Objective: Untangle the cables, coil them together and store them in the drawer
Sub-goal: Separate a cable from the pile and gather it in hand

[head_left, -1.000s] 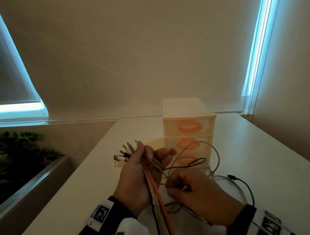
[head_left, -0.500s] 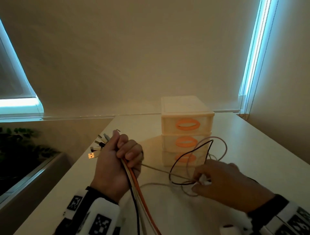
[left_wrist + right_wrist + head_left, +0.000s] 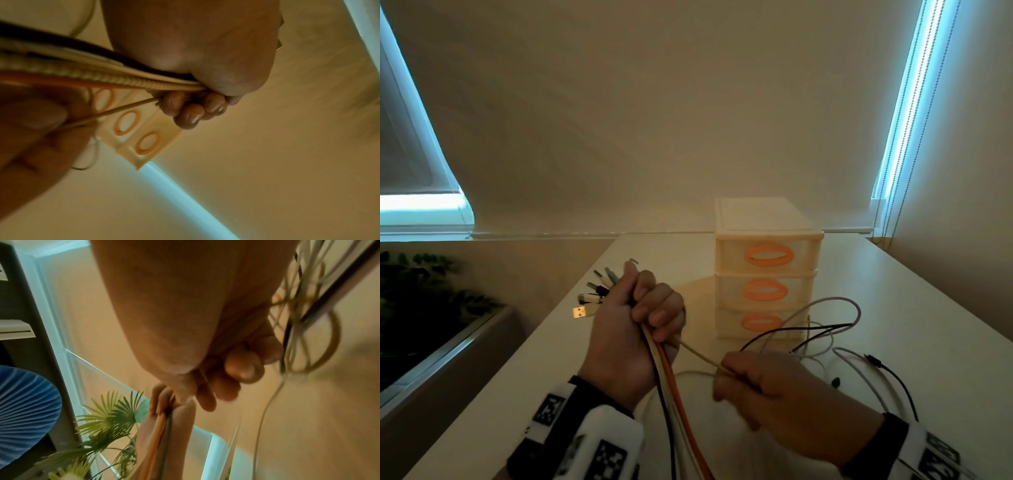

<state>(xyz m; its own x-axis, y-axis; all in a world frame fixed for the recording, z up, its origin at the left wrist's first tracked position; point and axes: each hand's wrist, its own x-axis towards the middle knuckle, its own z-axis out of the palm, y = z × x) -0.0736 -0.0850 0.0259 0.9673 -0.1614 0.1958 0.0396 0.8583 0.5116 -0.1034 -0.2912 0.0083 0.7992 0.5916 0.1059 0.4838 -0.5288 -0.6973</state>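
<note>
Fingers (image 3: 654, 301) of left hand (image 3: 630, 329) still fisted round the cable bundle (image 3: 671, 377), right hand (image 3: 774, 390) pinching one beige cable (image 3: 698, 354), now pulled closer, drawer unit (image 3: 767, 270) just behind

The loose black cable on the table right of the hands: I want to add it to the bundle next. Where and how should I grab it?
Probably pinch the black cable just behind its free plug end, coming from above with the right hand. That end lies flat on the table, clear of the tangled loops by the drawer unit.
</note>
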